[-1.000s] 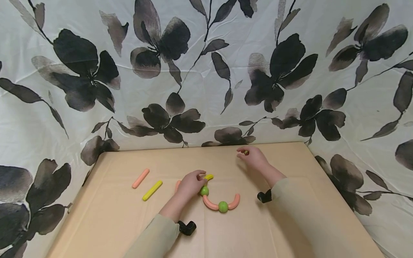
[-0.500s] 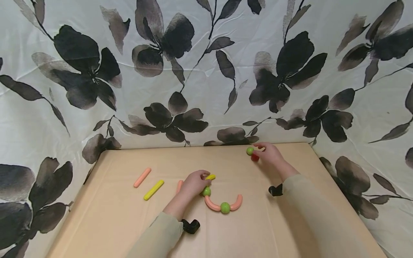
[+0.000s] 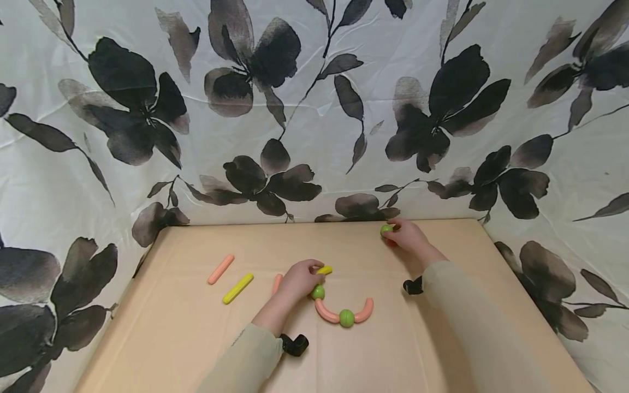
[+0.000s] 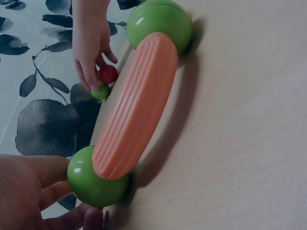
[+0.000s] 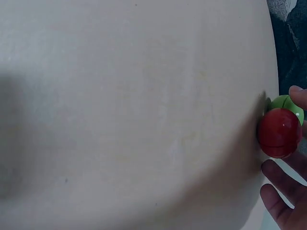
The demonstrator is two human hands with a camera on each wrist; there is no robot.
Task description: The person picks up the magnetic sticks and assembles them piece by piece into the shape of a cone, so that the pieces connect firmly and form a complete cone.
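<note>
A chain of orange curved pieces [image 3: 325,311] and green balls [image 3: 346,317] lies mid-table. My left hand [image 3: 301,279] grips the chain's end green ball [image 4: 96,177], which joins an orange curved piece [image 4: 136,110]; a yellow piece [image 3: 325,269] pokes out past its fingers. Near the table's far edge my right hand [image 3: 408,236] touches a loose small green ball [image 3: 385,230] with a fingertip. A red ball [image 5: 279,132] sits against that green ball [image 5: 288,103], with my relaxed fingers [image 5: 283,201] beside it. In the head view the red ball is mostly hidden by the hand.
An orange stick [image 3: 220,268] and a yellow stick [image 3: 238,287] lie on the left of the tan table [image 3: 187,338]. Another orange piece [image 3: 277,284] shows partly behind my left hand. Flower-patterned cloth [image 3: 314,109] walls the table at the back and both sides.
My right hand went right toward the far edge and reached the loose green and red balls, now covering the red one. The left hand stays on the chain.
</note>
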